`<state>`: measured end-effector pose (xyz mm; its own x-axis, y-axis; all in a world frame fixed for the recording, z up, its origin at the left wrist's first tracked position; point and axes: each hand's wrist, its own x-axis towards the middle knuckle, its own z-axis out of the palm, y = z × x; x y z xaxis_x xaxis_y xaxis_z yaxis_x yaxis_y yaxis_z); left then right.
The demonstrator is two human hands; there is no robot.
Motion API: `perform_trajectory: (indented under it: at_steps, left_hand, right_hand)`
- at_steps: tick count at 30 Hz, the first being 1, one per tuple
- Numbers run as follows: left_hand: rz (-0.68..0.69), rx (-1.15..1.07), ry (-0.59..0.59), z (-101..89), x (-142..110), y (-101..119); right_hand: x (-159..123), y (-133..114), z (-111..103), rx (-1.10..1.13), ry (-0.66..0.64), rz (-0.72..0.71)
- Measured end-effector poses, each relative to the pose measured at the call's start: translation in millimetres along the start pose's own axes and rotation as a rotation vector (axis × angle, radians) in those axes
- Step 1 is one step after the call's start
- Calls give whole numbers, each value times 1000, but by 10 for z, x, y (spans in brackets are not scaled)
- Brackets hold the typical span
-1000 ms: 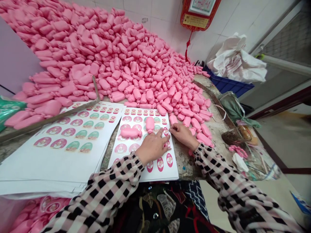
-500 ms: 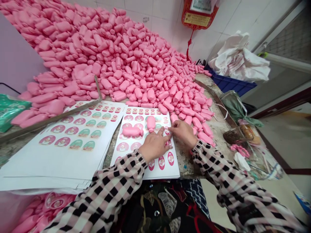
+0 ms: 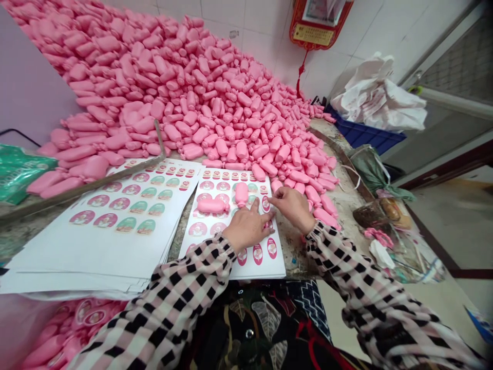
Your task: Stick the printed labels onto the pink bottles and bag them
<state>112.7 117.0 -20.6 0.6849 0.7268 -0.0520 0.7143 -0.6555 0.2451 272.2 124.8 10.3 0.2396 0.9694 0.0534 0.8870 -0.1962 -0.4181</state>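
Here's the scene: a huge heap of pink moulded capsule-shaped pieces (image 3: 154, 92) fills the upper left of the frame, banked against a white tiled wall (image 3: 246, 25) and spilling across a worn work table (image 3: 296, 257)! Top right, a white plastic bag (image 3: 379, 97) sits on a blue crate (image 3: 365, 128), with a red hanging plaque (image 3: 318, 25) on the wall above. Lower left, a thick stack of label sheets (image 3: 96, 262) lies under a long metal bar (image 3: 115, 177), a green plastic bag (image 3: 23, 169) just beyond it. Dead centre, right in front of the person, is a single sheet of printed oval labels (image 3: 279, 262), and two pink pieces rest on it: one lying sideways (image 3: 211, 205), one pointing up the sheet (image 3: 241, 194), just beside it. The left hand (image 3: 246, 228) is open, fingers spread, pressing on the sheet. The right hand (image 3: 292, 205) has its fingers bunched at a label near the sheet's right edge, and whether they're gripping it, I can't tell from here
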Motion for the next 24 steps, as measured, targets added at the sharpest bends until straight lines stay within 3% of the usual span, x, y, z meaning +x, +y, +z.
perform_trajectory:
  at_steps: [6, 9, 14, 17, 20, 22, 24]
  left_hand:
    - [59, -41, 96, 26, -58, -4]
    - [69, -235, 183, 31, -121, -27]
    - [-116, -522, 331, -86, -242, -54]
    - [-316, -1172, 359, -189, -304, -17]
    - [-421, -1911, 207, -228, -352, 48]
    - [-463, -2175, 143, -221, -379, 90]
    - [-463, -2277, 113, -207, -403, 124]
  right_hand:
    - [-61, 158, -41, 312, 32, -10]
    - [-174, 185, -60, 530, 69, -12]
    - [-401, 77, -174, 944, 41, 24]
    - [-525, -30, -202, 1081, -13, 75]
    - [-651, -135, -159, 1132, -75, 85]
    - [-726, -195, -110, 1151, -99, 55]
    - [-784, -241, -69, 1152, -115, 26]
